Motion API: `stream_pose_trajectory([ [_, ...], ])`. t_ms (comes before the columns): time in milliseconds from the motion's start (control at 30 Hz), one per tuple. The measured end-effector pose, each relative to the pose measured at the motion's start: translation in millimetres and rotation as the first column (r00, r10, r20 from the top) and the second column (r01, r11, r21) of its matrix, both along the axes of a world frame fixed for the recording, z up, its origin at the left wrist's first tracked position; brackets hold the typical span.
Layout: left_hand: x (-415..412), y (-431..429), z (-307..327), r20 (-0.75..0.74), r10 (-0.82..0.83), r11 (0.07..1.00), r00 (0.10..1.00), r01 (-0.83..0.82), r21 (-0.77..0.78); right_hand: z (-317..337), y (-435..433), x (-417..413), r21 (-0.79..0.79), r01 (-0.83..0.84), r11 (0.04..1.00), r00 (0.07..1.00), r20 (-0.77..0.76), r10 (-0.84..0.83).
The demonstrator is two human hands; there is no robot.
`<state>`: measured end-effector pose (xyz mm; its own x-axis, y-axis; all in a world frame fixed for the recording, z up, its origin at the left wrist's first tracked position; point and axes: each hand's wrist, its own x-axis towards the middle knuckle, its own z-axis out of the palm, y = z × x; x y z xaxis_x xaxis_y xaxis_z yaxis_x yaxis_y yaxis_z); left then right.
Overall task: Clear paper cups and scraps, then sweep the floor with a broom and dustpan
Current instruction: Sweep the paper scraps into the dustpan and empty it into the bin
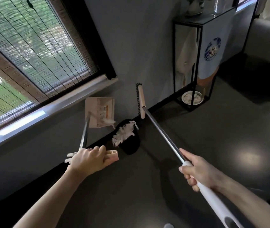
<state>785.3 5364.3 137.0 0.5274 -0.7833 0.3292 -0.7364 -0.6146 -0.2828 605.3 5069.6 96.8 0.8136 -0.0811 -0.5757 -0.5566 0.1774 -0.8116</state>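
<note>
My left hand [89, 159] grips the pale handle of a long-handled dustpan [100, 111], which is tipped up above a black bin [130, 144]. White paper scraps [123, 134] spill from the pan's edge into the bin and pile at its mouth. My right hand [196, 171] holds the white grip of a broom, whose metal pole runs up and left to the beige broom head [140, 100]. The broom head is raised off the floor, close to the grey wall just right of the bin.
A window with a bamboo blind [32, 51] fills the left. A black metal-frame stand [195, 63] with a plate [191, 97] on its base is at the right, holding a vase on top. Dark floor [213, 137] spreads right and toward me.
</note>
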Motion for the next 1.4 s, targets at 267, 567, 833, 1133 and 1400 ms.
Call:
stream_pose_trajectory([
  [267, -23.4, -34.8, -76.7, -0.070, -0.019, 0.960, 0.997, 0.038, 0.276, -15.0, 11.2, -1.3, 0.036, 0.013, 0.999, 0.999, -0.037, -0.012],
  [567, -8.6, -17.7, -39.5, 0.006, -0.179, 0.960, 0.984, 0.173, 0.219, -23.9, 13.1, -8.8, 0.093, 0.011, 0.996, 0.996, -0.086, -0.003],
  [833, -19.8, -7.2, -3.4, 0.036, -0.178, 0.958, 0.983, 0.165, 0.232, -7.2, 14.1, -2.0, 0.107, -0.024, 0.994, 0.999, -0.028, 0.027],
  [1133, -56.5, -40.4, -80.6, -0.036, -0.112, 0.922, 0.993, 0.118, 0.370, -14.3, 21.6, -20.2, 0.119, -0.026, 0.993, 0.999, -0.028, 0.030],
  [1400, -56.2, -32.0, -79.6, -0.195, -0.113, 0.879, 0.974, 0.189, 0.437, -25.7, 23.1, -35.3, 0.140, 0.018, 0.990, 0.993, -0.114, -0.001],
])
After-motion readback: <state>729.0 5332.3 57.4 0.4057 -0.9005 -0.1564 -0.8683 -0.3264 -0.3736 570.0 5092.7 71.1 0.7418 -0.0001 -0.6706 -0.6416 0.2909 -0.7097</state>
